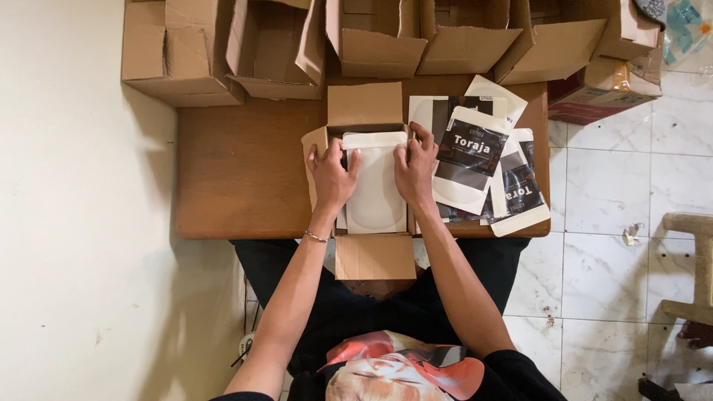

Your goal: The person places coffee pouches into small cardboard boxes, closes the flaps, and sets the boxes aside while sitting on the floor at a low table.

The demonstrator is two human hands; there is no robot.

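Note:
An open brown cardboard box (365, 105) sits on a low wooden table (238, 171), its flaps spread out. Inside lies a stack of flat white pouches (376, 186) with a round window. My left hand (330, 174) presses on the stack's left edge, fingers over the box's left side. My right hand (416, 167) presses on the stack's right edge. Just right of my right hand, a loose pile of white and black pouches (483, 163) lies on the table.
Several open empty cardboard boxes (275, 48) line the table's far edge. A red and brown box (605, 93) stands at the right corner. White tiled floor (616, 223) lies to the right, with a wooden stool (694, 267) at the edge.

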